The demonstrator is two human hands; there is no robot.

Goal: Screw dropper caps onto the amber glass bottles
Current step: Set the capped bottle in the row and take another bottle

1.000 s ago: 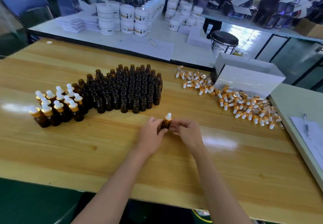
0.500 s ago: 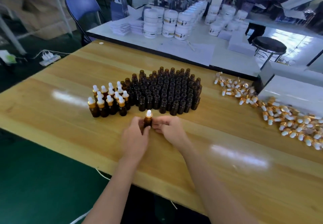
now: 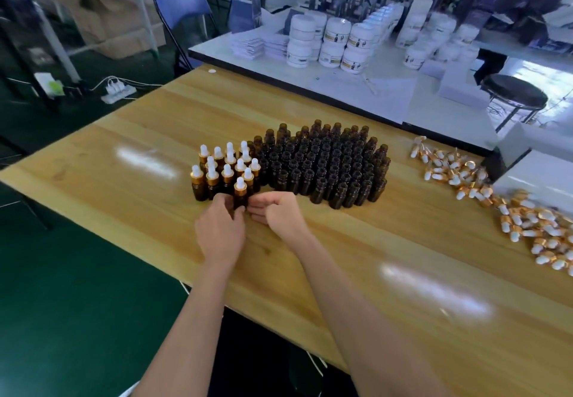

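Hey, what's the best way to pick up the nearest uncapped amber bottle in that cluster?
Pinch the uncapped bottle by its neck, from above and the near side: it stands upright, with neighbours packed behind and beside it.

Capped amber bottle (image 3: 240,195) stands upright against the capped group (image 3: 220,168).

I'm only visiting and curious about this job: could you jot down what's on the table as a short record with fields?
In hand: capped amber bottle, at the front of the finished group
Left hand: grips the bottle's body
Right hand: fingers curled beside the bottle; contact unclear
Capped bottles: small cluster, left
Uncapped bottles: larger block, just right of them
Loose dropper caps: scattered, far right
Surface: wooden table
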